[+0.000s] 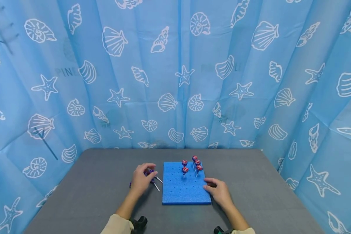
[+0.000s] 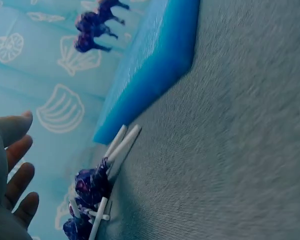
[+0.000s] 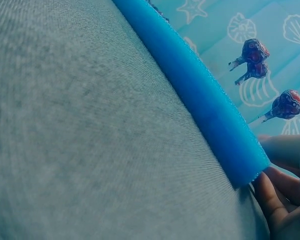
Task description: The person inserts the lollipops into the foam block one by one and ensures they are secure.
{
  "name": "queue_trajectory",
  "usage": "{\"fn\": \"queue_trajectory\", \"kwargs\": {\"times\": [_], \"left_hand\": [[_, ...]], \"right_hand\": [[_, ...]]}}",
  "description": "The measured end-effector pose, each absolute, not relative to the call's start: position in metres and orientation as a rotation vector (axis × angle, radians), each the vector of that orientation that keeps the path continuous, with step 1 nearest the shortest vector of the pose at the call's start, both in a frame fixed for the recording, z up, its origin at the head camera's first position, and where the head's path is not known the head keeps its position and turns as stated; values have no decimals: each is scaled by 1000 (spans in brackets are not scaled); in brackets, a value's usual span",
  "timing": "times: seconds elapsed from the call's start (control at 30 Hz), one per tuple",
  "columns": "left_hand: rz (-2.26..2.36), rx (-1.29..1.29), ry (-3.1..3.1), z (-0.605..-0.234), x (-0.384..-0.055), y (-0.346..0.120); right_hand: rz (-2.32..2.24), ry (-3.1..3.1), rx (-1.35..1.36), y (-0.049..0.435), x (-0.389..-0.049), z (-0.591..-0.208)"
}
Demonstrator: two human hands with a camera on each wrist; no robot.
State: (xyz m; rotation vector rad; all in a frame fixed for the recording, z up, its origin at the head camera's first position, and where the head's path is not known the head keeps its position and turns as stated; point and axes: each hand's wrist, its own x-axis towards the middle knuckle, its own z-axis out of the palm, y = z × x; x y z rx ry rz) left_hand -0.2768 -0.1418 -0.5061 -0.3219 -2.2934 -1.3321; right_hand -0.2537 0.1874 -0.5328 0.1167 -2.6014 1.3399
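Note:
Several loose lollipops [image 2: 91,185] in dark purple wrappers lie in a pile on the table, their white sticks toward the board. Over this pile hovers my left hand [image 1: 142,179], fingers loosely bent and apart, covering part of it in the head view. In the left wrist view its fingers [image 2: 21,180] hold nothing. Right of the pile lies a blue foam board [image 1: 187,196] with rows of small holes. My right hand [image 1: 219,191] touches the board's right edge, thumb and fingertips at the rim. Several lollipops [image 1: 185,170] with red and purple wrappers stand upright in the board's far part.
A grey cloth-covered table [image 1: 105,182] surrounds the board. Behind it hangs a blue curtain [image 1: 175,81] printed with white shells and starfish, which also closes off both sides. Dark wrist straps [image 1: 138,223] show at the bottom of the head view.

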Motion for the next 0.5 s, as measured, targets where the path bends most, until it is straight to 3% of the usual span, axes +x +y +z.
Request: {"fn": "queue_trajectory", "kwargs": {"times": [0.5], "left_hand": [[-1136, -234, -2527, -518, -298, -156]], "right_hand": [[1367, -2612, 107, 188, -253, -533]]}}
